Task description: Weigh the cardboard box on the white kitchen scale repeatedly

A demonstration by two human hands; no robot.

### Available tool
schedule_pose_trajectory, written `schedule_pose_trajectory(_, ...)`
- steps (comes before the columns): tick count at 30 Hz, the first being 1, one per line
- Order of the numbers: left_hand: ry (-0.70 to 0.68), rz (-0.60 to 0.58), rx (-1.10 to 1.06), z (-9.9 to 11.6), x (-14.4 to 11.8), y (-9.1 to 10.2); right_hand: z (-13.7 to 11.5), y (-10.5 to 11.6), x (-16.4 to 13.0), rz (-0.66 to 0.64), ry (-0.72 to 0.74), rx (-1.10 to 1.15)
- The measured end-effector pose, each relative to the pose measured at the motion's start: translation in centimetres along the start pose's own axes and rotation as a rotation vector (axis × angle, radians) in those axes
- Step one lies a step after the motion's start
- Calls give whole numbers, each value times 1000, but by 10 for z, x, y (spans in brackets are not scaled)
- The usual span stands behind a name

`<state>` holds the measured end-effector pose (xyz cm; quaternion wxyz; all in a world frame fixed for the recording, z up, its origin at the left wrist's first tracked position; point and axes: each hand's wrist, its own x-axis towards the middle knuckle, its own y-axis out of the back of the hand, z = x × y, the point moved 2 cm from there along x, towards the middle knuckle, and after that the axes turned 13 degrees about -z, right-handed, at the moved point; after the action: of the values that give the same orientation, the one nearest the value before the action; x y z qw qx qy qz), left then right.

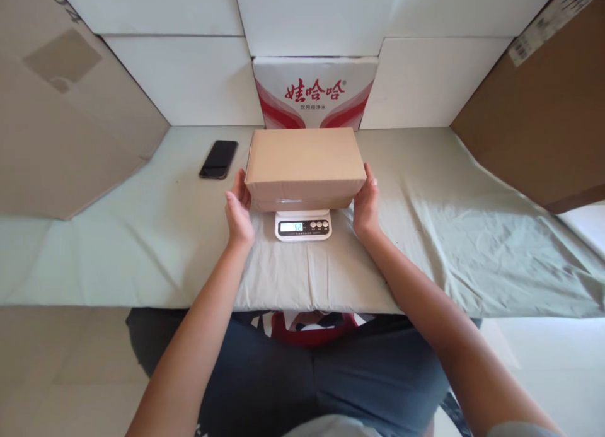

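Observation:
A closed brown cardboard box (305,156) sits over a white digital kitchen scale (303,237), hiding the scale's platform. The scale's display is lit and appears to read 52, with round buttons to its right. My left hand (240,213) is against the box's left end, its thumb raised and its fingers partly hidden behind the corner. At the opposite end, my right hand (367,203) presses on the side, fingers reaching up along the edge. Between them, both hands hold the box level.
A black phone (218,159) lies left of the box on the green cloth (184,235). Behind stands a white and red printed carton (314,96) against white panels. Large cardboard boxes flank the table at left (70,122) and right (534,109).

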<state>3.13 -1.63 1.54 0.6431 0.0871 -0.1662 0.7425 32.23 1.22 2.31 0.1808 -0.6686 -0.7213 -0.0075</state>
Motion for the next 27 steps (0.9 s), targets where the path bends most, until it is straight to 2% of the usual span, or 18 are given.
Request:
schedule_pose_trajectory(8,18,10,-6,-1,3,4,1,0,2,16,-9,24)
schedule_pose_trajectory(27,-6,7,-17,3,3,-4,2,3,3,25,-42,20)
